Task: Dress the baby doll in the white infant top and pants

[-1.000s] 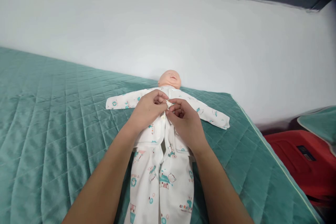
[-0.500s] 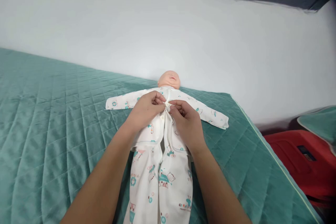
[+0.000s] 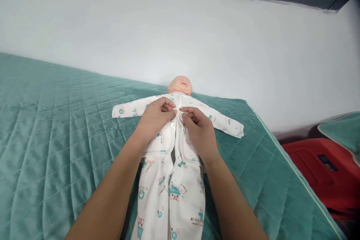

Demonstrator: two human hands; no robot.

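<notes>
A baby doll (image 3: 180,84) lies on its back, dressed in a white printed baby shirt (image 3: 161,144) with its sleeves spread to both sides. White printed pants (image 3: 184,202) cover its legs. At the chest, my left hand (image 3: 159,118) pinches the shirt's front edge beside a small button (image 3: 178,111). From the other side, my right hand (image 3: 200,129) is closed on the opposite edge at the same button. Whether that button is through its hole I cannot make out. Lower down, another button (image 3: 173,125) shows on the left edge, and the shirt front gapes below it.
A green quilted cover (image 3: 70,131) lies under the doll, its piped edge running down the right. Behind stands a white wall (image 3: 174,30) with a dark band above. A red plastic object (image 3: 315,168) and a green cloth (image 3: 343,131) are at the right.
Both hands stay at the same button, with only slight finger movement. The whole view has shifted a little.
</notes>
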